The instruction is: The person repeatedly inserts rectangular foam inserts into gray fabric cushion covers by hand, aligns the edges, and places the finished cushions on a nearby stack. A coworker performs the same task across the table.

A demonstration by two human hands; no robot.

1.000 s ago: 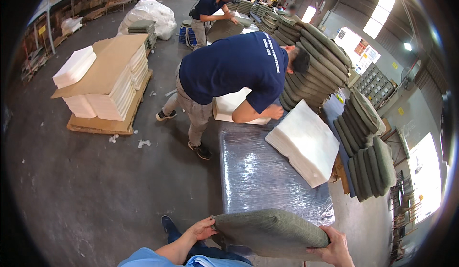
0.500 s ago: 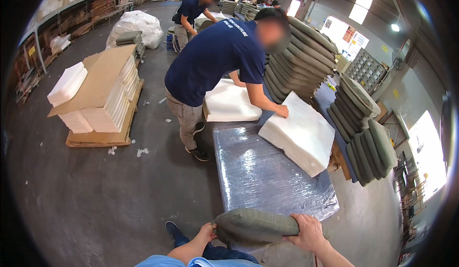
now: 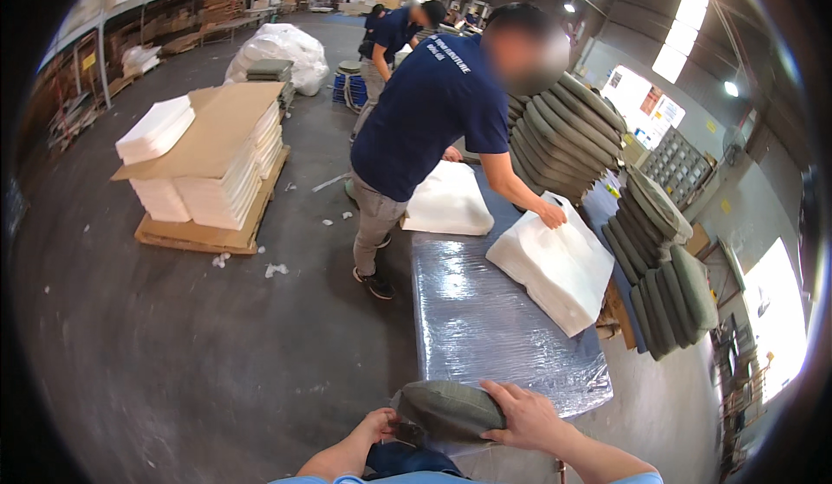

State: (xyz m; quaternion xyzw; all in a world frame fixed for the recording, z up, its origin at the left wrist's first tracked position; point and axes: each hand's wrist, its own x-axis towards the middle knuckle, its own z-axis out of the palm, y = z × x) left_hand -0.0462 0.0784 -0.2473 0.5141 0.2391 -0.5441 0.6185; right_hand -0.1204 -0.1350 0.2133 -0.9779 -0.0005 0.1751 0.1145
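Cushion point(image 3: 444, 408), grey-green, is held up by the near end of the film-covered table point(image 3: 485, 332); likely light, soft and hardly slippery, it suits a hold at opposite edges. The left hand point(image 3: 378, 424) pinches one edge, the right hand point(image 3: 529, 416) clasps the other. Beyond, a bulky whitish bag point(image 3: 284, 55) hides its contents.

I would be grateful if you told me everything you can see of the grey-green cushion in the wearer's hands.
The cushion is grey-green, with a rounded, padded-looking upper part and what looks like a woven fabric cover. A darker patch shows low on its left side. The left hand grips its left edge; the right hand clasps its right end, fingers over the top, thumb lower down. It appears at the near end of the plastic-wrapped table; whether they touch is unclear.
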